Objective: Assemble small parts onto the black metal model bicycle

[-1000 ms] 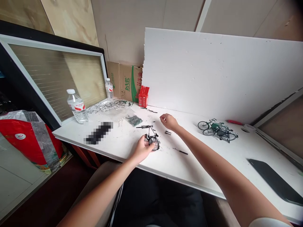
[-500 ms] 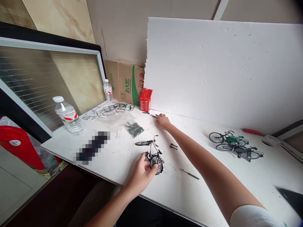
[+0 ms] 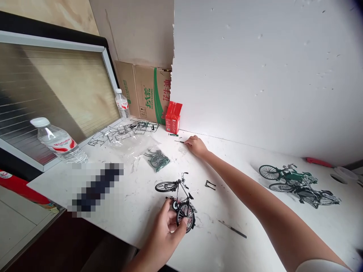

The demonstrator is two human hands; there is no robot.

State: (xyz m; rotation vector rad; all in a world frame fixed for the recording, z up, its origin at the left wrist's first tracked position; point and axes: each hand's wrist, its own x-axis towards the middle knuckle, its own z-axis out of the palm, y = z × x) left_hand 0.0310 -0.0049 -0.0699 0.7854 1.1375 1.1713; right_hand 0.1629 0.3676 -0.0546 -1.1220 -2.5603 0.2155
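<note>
My left hand (image 3: 167, 230) grips a black model bicycle (image 3: 181, 200) by its rear wheel, thumb on the spokes. The bicycle leans over the table, handlebar away from me, front wheel to the left. My right hand (image 3: 196, 145) is stretched to the back of the table, its fingers closed on a thin dark tool (image 3: 179, 141) whose narrow end sticks out to the left; the rest is hidden. A small black frame-like part (image 3: 210, 184) lies right of the bicycle. A slim dark-handled tool (image 3: 233, 229) rests nearer to me.
A bag of green bicycle parts (image 3: 158, 160) lies mid-table, with black sprues (image 3: 133, 130) behind it. Water bottles (image 3: 58, 141) stand at the left. A red box (image 3: 173, 117) stands before a carton (image 3: 144, 92). Further model bicycles (image 3: 300, 183) are at the right.
The view has moved closer and shifted. My right fingers have closed around the thin tool by the red box. My left hand still holds the bicycle.
</note>
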